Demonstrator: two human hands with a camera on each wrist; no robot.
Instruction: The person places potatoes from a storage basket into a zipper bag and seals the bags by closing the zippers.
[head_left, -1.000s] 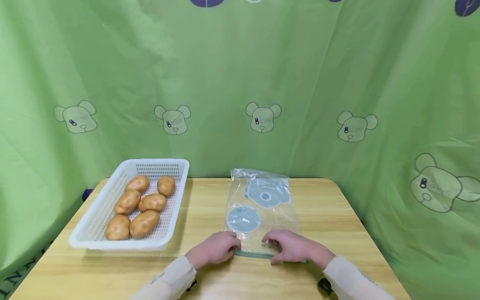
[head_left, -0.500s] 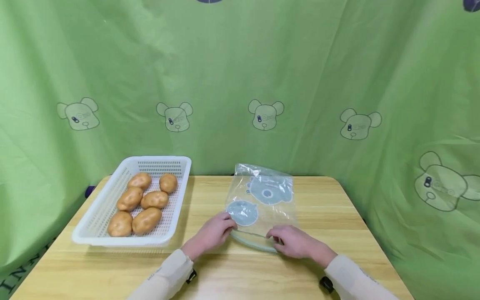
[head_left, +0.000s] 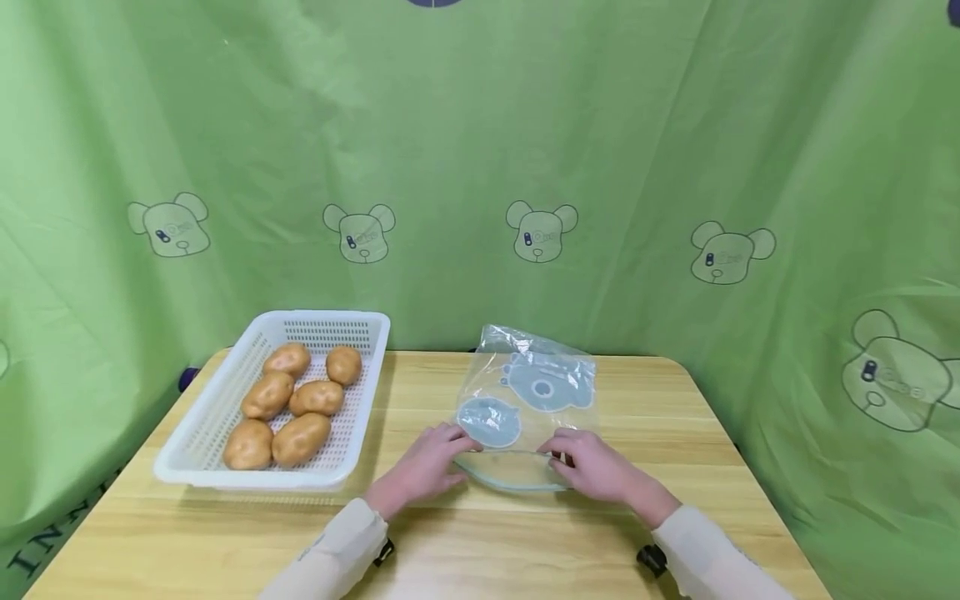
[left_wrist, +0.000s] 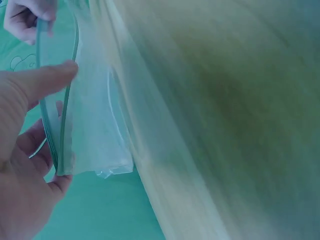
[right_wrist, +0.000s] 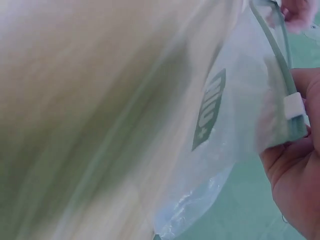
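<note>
Landmark: white basket (head_left: 363,408); places below are given from it.
Bag: the clear plastic bag (head_left: 528,408) lies on the table (head_left: 487,550), to the right of the basket and apart from it. Its mouth is about level with the basket's near end; its opposite end is about level with the basket's far end.
Bag axis: judged to run near to far, roughly in line with the basket's length. The mouth runs crosswise to it.
Mouth: the near lip (head_left: 517,487) stands apart from the far lip at mid-width, leaving a narrow gap. Both lips converge at the corners.
Left hand (head_left: 429,462): the hand nearer the basket. It pinches the basket-side corner of the mouth, thumb across the lips, other fingers curled behind.
Right hand (head_left: 596,469): the hand farther from the basket. It pinches the opposite corner beside the white slider (right_wrist: 294,105); some fingertips are hidden.
Key relation: the bag's body extends from both sets of fingers toward the level of the basket's far end. Neither hand is nearer the bag; each touches one end of its mouth.
Potatoes: six potatoes (head_left: 302,439) rest inside the basket, well apart from the right hand; the left hand is nearer.
Curtain: the green curtain (head_left: 450,167) hangs behind the basket.
</note>
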